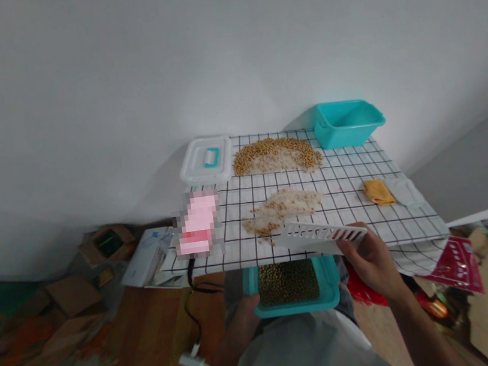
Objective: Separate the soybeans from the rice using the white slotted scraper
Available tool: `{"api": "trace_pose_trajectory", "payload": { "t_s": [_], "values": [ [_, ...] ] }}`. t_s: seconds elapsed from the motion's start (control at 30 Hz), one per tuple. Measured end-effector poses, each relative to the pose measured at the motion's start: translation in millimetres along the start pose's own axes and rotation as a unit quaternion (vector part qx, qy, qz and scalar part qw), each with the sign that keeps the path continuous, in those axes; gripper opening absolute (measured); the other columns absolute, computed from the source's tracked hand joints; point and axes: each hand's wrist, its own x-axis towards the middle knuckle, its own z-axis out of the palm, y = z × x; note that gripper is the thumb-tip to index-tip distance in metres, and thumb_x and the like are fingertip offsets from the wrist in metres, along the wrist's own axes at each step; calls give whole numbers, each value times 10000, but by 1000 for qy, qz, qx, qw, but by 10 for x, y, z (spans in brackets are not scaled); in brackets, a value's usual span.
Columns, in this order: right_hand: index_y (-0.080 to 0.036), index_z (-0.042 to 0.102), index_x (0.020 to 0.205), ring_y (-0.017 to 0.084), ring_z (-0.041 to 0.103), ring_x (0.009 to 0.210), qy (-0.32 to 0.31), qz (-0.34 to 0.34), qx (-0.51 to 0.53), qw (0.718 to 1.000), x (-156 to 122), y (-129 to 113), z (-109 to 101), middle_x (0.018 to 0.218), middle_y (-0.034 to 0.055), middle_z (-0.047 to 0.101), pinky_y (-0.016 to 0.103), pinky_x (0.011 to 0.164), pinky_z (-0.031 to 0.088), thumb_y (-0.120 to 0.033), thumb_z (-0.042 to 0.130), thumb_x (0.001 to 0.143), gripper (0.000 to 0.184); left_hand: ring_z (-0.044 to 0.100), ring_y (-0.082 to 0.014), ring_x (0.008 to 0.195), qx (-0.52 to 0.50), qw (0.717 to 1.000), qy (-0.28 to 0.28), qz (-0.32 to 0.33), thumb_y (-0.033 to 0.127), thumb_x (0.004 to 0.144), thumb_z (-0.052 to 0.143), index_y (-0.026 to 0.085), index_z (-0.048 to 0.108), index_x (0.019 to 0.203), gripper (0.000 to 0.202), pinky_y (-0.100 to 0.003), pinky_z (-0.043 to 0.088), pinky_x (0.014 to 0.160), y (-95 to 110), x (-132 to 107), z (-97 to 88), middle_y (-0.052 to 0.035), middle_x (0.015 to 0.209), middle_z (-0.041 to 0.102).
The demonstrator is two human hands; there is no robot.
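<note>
My right hand [373,263] is closed on the right end of a white slotted plastic board [311,241], which stands tilted at the table's front edge. Just beyond the board lies a loose mix of tan beans and pale rice-like grains [289,202]. My left hand [245,317] grips the left side of a teal bin [298,308], partly hiding its own fingers. Held against my lap below the table edge, this bin contains many beans [288,283], some of them looking darker. Farther back, more tan beans [266,147] form an arc around pale grains.
A teal basket [348,132] stands at the back right, a clear lid with a teal handle [206,160] at the back left. A blurred pink device [199,221] with a black cable lies left. A yellow cloth [378,192] rests right. Cardboard boxes [73,295] sit on the floor.
</note>
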Motion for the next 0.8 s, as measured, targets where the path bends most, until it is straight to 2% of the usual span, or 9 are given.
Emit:
{"api": "trace_pose_trajectory", "payload": {
  "t_s": [0.17, 0.37, 0.5, 0.7, 0.8],
  "values": [
    [-240, 615, 1044, 203, 638, 835, 33, -10, -4, 999, 67, -52, 37, 929, 35, 665, 302, 705, 521, -394, 646, 920, 200, 718, -318, 1067, -20, 1000, -2, 5, 360, 709, 773, 154, 761, 726, 206, -355, 494, 1005, 5, -45, -11, -109, 812, 814],
    [-236, 624, 1034, 200, 635, 819, -1, -21, -21, 1000, 114, -109, 33, 925, 39, 664, 293, 688, 509, -395, 625, 931, 190, 731, -345, 1044, -42, 999, -10, 0, 333, 691, 774, 153, 776, 766, 195, -418, 525, 970, -15, -39, -1, -114, 872, 823],
    [-239, 626, 1029, 187, 634, 803, -4, -29, -29, 999, 113, -144, 36, 923, 31, 652, 281, 685, 507, -390, 618, 936, 177, 735, -324, 1022, -42, 999, -30, 13, 338, 708, 770, 154, 786, 794, 203, -381, 528, 957, -8, -33, -3, -99, 844, 825],
    [-234, 635, 1029, 200, 654, 800, -36, -42, -38, 998, 101, -190, 63, 906, 43, 696, 296, 696, 530, -386, 609, 942, 177, 751, -288, 978, -5, 1000, -4, 9, 293, 739, 751, 168, 778, 769, 131, -344, 504, 989, 0, -45, -48, -57, 744, 810],
    [-241, 644, 1045, 210, 675, 840, -56, -59, -29, 996, 92, -203, 50, 947, 51, 713, 314, 738, 546, -372, 615, 942, 170, 738, -315, 1019, 0, 1000, 0, 3, 348, 725, 748, 184, 768, 777, 174, -387, 514, 984, -12, -34, -45, -67, 783, 815]
  ]
}}
